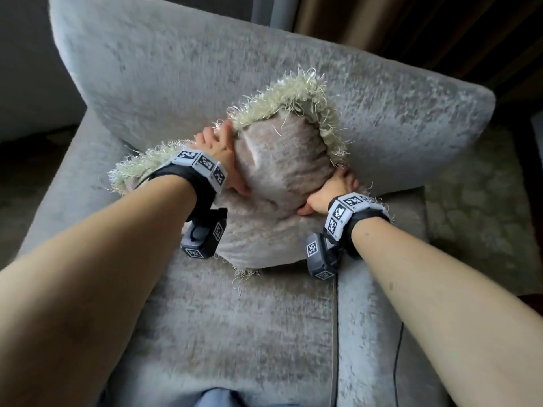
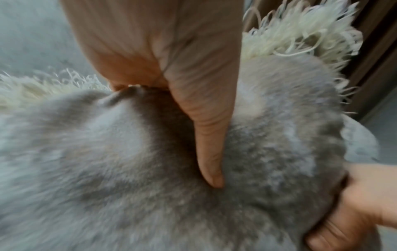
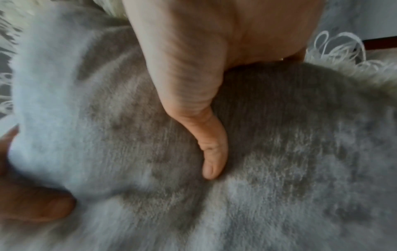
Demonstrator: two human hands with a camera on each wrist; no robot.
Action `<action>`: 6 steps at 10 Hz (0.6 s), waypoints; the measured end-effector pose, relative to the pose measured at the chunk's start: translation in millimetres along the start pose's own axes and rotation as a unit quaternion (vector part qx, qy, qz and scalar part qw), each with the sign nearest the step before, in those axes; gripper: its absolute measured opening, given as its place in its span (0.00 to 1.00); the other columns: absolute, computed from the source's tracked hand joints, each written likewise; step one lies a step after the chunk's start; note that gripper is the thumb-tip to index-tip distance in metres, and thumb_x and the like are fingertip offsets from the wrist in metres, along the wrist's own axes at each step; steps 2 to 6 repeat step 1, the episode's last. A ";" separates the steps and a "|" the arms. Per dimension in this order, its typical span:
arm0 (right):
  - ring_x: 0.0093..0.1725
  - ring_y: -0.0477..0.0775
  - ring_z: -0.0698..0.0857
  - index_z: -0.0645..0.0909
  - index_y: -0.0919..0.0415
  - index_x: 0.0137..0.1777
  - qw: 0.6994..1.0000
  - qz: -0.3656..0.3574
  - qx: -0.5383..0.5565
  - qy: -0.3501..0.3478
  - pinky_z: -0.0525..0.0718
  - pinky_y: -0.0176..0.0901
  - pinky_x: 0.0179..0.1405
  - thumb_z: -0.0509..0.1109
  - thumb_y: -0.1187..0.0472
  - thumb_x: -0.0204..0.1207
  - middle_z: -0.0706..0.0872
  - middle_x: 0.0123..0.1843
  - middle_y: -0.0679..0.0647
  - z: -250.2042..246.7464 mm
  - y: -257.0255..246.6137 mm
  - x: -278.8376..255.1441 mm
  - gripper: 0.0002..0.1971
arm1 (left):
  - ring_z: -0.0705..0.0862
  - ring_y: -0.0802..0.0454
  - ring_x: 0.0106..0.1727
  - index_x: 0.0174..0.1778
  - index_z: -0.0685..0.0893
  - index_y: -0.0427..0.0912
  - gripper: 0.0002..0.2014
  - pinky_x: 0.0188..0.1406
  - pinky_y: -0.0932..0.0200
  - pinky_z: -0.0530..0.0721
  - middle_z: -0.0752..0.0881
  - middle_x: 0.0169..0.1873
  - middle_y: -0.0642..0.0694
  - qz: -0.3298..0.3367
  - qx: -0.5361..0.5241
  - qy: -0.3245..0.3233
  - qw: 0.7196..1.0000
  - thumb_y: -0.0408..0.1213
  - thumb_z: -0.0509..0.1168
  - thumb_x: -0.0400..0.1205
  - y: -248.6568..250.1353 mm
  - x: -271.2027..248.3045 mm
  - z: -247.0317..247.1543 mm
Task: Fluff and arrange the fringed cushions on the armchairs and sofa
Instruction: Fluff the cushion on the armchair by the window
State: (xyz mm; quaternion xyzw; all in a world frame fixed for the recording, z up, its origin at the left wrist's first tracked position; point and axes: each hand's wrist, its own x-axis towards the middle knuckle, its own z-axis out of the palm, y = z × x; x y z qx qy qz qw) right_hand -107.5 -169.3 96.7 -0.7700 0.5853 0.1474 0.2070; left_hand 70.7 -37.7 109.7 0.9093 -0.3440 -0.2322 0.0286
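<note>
— While both hands squeeze it, where does the cushion sit?

— The fringed cushion (image 1: 279, 183) lies on the seat of a grey armchair (image 1: 235, 312), its top leaning on the backrest (image 1: 164, 83). The left hand (image 1: 226, 160) clamps the cushion's left side, thumb (image 2: 206, 144) pressed into the front and fingers wrapped behind the edge. The right hand (image 1: 332, 192) clamps the right side the same way, thumb (image 3: 210, 152) sunk into the plush. The fabric bulges between the two hands.

— What does the cushion look like?

— Pale grey-beige velvet, edged with a shaggy cream fringe (image 1: 293, 95) that stands up along the top and trails down both sides.

— And the chair around it?

— Crushed grey velvet all over, with a wide curved back. A seam (image 1: 335, 304) runs down the seat on the right, beside a padded arm (image 1: 370, 333).

— What of the room?

— Behind the chair hang brown curtains (image 1: 382, 30). A patterned grey-green carpet (image 1: 476, 207) shows to the right, in dim light. Each wrist carries a black strap with a marker-patterned camera unit.
</note>
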 end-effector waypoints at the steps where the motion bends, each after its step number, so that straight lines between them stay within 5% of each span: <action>1: 0.80 0.66 0.60 0.50 0.63 0.80 0.998 -0.039 0.050 0.030 0.59 0.56 0.78 0.88 0.51 0.53 0.62 0.79 0.66 -21.0 7.3 -33.1 0.62 | 0.66 0.37 0.71 0.80 0.51 0.58 0.61 0.69 0.40 0.72 0.65 0.69 0.37 -0.009 -0.054 0.034 0.998 0.55 0.83 0.57 6.4 -45.4 -9.1; 6: 0.80 0.66 0.60 0.50 0.63 0.80 0.998 -0.039 0.050 0.030 0.59 0.56 0.78 0.88 0.51 0.53 0.62 0.79 0.66 -21.0 7.3 -33.1 0.62 | 0.66 0.37 0.71 0.80 0.51 0.58 0.61 0.69 0.40 0.72 0.65 0.69 0.37 -0.009 -0.054 0.034 0.998 0.55 0.83 0.57 6.4 -45.4 -9.1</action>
